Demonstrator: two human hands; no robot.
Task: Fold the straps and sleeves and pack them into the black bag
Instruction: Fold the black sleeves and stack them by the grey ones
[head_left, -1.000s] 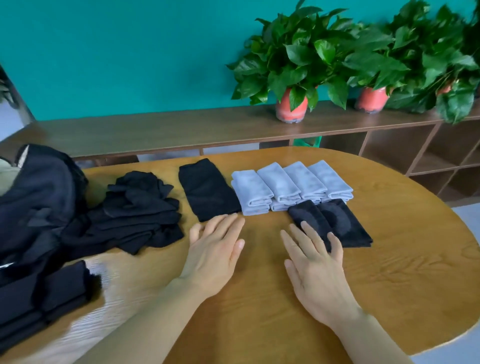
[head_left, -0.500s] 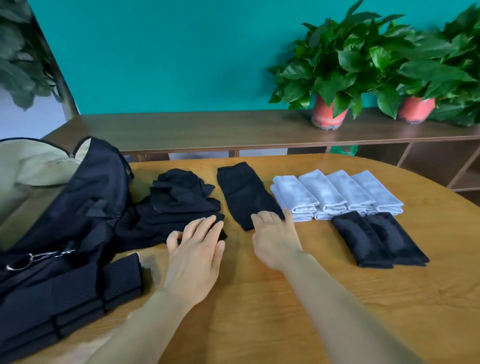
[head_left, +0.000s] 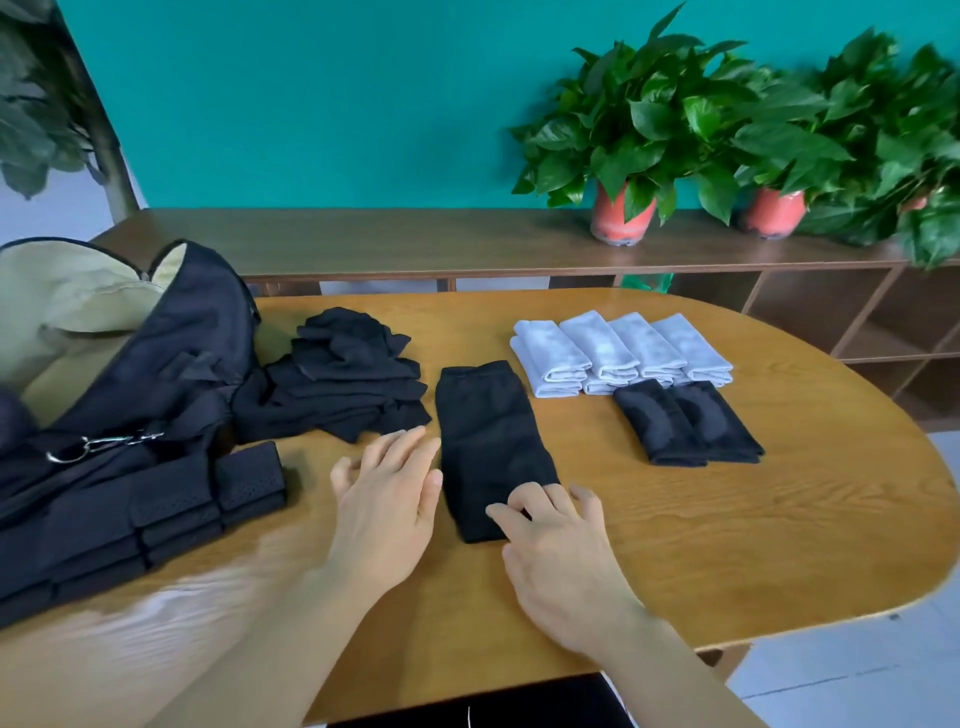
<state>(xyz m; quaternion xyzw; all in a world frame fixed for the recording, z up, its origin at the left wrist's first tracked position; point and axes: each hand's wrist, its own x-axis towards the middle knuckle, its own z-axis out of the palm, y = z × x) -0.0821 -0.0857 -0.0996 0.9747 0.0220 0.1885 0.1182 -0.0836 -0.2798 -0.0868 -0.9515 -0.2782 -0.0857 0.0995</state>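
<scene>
- The unzipped black fabric bag (head_left: 171, 364) with pale lining sits far left of the long black fabric sleeve (head_left: 488, 431), which lies flat on the oval wooden worktop (head_left: 779, 519).
- We see folded black mesh straps (head_left: 156, 514) stacked left of the sleeve, at the bag's near side.
- A loose heap of black sleeves (head_left: 343, 384) lies just left of the sleeve, farther back.
- Our left hand (head_left: 389, 499) rests beside the sleeve's left edge, fingers straight, grip released.
- Our right hand (head_left: 561, 551) is on the sleeve's near end, fingers bent, its grip grasping the fabric.
- Right of the sleeve lie folded white sleeves (head_left: 623, 348) in a row, then two folded black sleeves (head_left: 685, 421).
</scene>
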